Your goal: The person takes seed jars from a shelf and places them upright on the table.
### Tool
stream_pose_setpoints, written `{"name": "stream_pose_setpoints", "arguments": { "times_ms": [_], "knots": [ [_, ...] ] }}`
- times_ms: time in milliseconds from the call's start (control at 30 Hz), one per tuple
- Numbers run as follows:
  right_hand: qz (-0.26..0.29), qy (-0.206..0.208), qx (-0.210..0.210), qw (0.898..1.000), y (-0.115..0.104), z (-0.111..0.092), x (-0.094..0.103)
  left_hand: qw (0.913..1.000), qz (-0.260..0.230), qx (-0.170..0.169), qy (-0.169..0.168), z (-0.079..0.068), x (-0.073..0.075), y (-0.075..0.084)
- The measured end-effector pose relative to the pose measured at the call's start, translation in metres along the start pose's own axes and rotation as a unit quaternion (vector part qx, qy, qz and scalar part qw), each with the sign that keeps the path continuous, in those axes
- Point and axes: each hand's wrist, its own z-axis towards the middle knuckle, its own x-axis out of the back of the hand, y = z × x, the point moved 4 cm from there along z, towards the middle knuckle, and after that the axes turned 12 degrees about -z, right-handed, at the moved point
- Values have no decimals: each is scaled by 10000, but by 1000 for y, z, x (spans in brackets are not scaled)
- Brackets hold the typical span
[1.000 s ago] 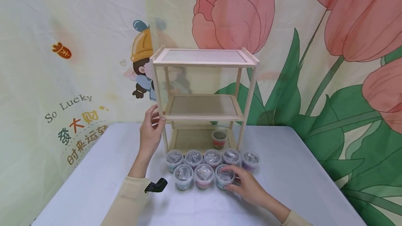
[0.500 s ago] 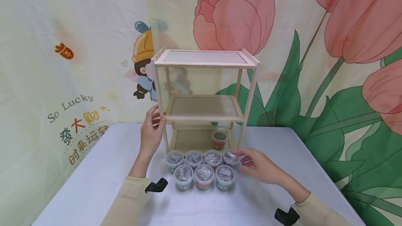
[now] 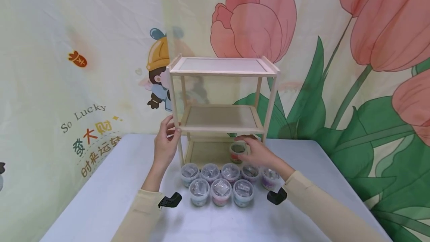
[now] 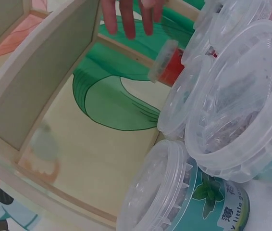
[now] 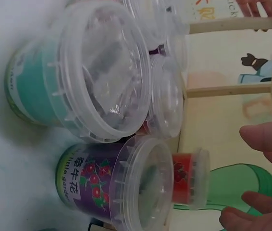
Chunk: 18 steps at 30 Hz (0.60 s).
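Observation:
My left hand (image 3: 164, 146) grips the left front post of a three-tier wooden shelf (image 3: 223, 74), near its middle tier. Inside, on the bottom tier, stands a small clear-lidded tub with a red label (image 3: 237, 148). My right hand (image 3: 260, 156) is reaching over this tub; the right wrist view shows its fingers (image 5: 265, 139) spread and apart from the red tub (image 5: 182, 179). In front of the shelf stand two rows of similar lidded tubs, among them a purple-labelled tub (image 5: 90, 178) and a teal tub (image 5: 37, 82). Clear wrapped contents show through several lids.
The tubs stand close together across the shelf's front, with a front-row tub (image 3: 220, 193) in the middle. A purple tub (image 3: 270, 179) sits at the right end, below my right wrist. A white-covered table (image 3: 100, 204) bears everything, before a printed cloth backdrop (image 3: 201, 18).
My right hand has left the right front-row tub, passed over the right end of the back row, and moved forward to the red tub. My left hand stays on the post.

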Motion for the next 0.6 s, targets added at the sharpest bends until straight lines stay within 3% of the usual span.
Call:
{"name": "stream_pose_setpoints", "arguments": {
  "times_ms": [233,600],
  "knots": [
    [132,-179,-426,9988,10,16,-18,10000,2,-16,-10,-1,1,2],
    [202,-265,-980,9946,26,20,-41,10000,-35,-20,-17,0,0,1]
  ]
}}
